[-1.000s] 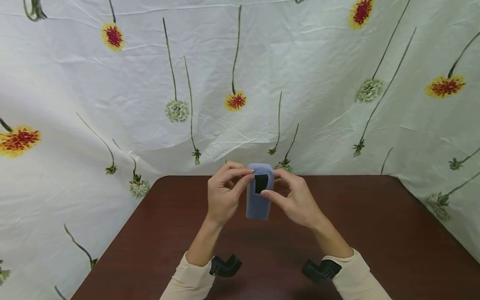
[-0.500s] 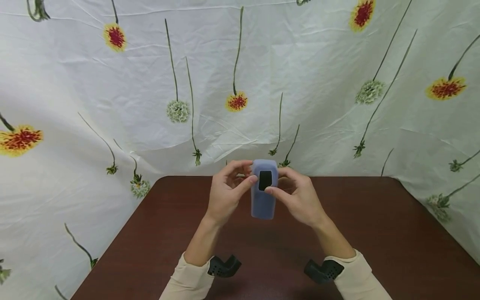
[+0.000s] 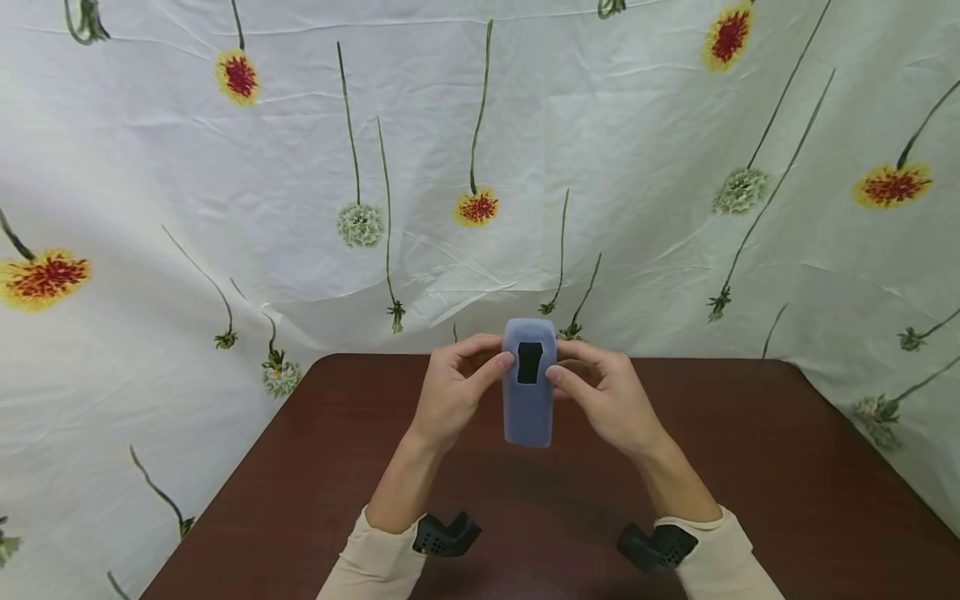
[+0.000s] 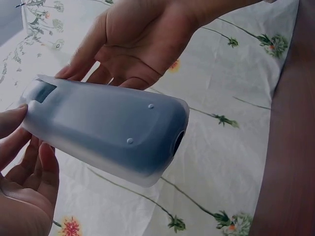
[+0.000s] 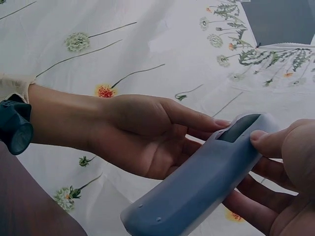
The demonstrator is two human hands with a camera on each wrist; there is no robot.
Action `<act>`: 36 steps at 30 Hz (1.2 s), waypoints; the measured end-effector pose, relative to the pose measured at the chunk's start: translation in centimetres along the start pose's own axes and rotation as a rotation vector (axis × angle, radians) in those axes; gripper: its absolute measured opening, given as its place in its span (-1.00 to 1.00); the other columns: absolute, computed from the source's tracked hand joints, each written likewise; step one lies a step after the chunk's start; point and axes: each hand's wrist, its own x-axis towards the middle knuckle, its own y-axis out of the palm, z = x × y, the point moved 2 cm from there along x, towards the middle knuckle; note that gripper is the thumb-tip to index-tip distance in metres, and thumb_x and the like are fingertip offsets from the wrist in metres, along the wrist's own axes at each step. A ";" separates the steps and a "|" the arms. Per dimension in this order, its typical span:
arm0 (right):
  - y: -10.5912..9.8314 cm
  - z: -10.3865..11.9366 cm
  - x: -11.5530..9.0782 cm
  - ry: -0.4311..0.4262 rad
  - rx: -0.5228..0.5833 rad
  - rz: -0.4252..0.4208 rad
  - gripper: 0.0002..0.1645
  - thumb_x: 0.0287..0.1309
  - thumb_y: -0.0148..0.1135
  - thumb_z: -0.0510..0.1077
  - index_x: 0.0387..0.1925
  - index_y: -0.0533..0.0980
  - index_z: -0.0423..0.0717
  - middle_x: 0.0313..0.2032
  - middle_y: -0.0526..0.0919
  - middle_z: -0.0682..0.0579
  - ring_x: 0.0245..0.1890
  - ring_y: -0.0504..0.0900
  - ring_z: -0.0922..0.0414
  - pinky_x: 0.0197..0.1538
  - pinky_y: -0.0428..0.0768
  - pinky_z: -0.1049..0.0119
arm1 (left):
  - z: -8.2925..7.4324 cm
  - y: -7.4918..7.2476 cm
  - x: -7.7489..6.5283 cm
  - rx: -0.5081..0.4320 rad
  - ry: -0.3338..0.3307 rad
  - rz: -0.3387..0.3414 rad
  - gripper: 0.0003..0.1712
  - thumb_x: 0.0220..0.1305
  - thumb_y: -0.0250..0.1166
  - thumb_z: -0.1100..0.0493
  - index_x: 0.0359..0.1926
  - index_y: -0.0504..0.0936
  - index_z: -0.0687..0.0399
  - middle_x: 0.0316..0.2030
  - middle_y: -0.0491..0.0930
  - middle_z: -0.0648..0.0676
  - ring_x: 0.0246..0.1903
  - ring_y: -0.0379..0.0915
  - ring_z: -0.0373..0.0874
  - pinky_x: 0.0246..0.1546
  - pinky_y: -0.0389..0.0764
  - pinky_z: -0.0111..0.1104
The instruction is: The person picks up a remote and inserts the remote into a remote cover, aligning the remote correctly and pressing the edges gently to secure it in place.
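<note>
A long, rounded case [image 3: 528,415] in translucent blue, like a soft silicone sleeve, is held upright above the table. Near its top is a dark window [image 3: 529,363]; in the left wrist view small round bumps and a dark hole at the lower end show. My left hand [image 3: 452,385] pinches the upper left edge, thumb in front and fingers behind. On the opposite edge, my right hand [image 3: 606,393] pinches it beside the window, thumb forward. Both hands also hold the case [image 4: 108,120] in the left wrist view. The fingertips behind it are partly hidden.
Below the hands lies a dark reddish-brown table [image 3: 360,467]. A white cloth [image 3: 615,133] printed with flowers hangs behind and around it. Each wrist carries a black camera mount, the left mount [image 3: 447,535] and the right mount [image 3: 657,547], over light sleeves.
The case has shifted slightly right and turned straighter. My right thumb has slid off the window to the edge. My left fingers have moved from its front corner to behind it.
</note>
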 end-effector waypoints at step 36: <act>-0.2 -0.1 0.0 0.095 0.042 -0.020 -0.69 0.35 0.27 -0.42 0.10 0.58 -0.44 -0.03 0.68 -0.13 -0.12 0.75 -0.03 -0.11 0.74 0.06 | 0.8 -0.2 0.0 -0.289 -0.129 0.040 -0.82 0.26 0.53 0.18 -0.11 0.85 -0.05 -0.22 0.77 0.04 -0.25 0.70 -0.16 -0.20 0.70 -0.32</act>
